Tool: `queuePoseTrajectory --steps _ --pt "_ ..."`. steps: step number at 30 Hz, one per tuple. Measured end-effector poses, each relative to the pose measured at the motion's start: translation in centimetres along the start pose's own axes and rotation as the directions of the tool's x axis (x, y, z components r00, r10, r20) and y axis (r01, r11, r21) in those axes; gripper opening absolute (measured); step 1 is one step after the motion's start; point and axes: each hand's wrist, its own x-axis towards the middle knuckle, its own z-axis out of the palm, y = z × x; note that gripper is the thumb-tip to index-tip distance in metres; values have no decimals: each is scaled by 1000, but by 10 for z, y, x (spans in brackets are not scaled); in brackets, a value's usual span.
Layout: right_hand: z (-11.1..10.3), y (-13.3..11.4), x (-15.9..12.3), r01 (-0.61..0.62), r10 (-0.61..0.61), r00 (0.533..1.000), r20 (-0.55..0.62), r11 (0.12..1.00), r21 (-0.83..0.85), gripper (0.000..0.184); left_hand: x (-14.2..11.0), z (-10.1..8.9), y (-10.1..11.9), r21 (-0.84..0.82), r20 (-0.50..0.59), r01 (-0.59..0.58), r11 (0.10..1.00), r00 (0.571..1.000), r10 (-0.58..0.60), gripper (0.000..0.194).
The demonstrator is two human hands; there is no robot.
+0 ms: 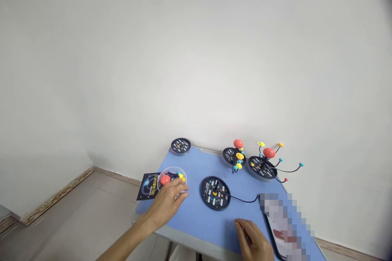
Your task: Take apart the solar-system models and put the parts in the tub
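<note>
Left hand perhaps touches dish (right hand apart).

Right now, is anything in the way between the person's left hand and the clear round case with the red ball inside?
No, nothing visible stands between them. The left hand is right at the clear round case, overlapping its near edge in this view. I cannot tell whether they touch.

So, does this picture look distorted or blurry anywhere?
In the head view, the wide lens bends the skirting board near the edge, a pixelated patch blurs out one corner of the scene, the picture darkens at its top-right corner, and soft light leaves only a faint shadow by the right hand.
</note>
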Motion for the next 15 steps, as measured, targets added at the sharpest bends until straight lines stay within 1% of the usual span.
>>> queuePoseTrajectory --steps 2,4,6,8,11,13,15 --pt "4 -6 11 5 -4 1000 28 1000 -24 37 2 24 12 -40 -53 2 999 999 -4 18" --pt "10 -11 24 24 -23 1000 20 998 -60 37 6 49 21 -29 -89 -2 1000 996 -1 17" --pt "19 -15 40 41 -41 999 -2 991 -127 34 12 71 28 14 -93 -12 1000 996 13 15" --pt "25 -20 58 58 -51 998 37 971 -231 27 18 88 33 69 -84 -31 997 996 36 15" --pt "31 -29 82 102 -26 981 192 912 -398 21 25 104 36 147 -60 -26 989 998 35 20" --pt "34 -38 93 137 11 955 295 868 -476 20 28 107 35 189 -28 -1 982 1000 7 19" --pt "36 -45 99 156 51 931 360 838 -523 20 30 107 33 217 8 22 976 1000 -25 18"
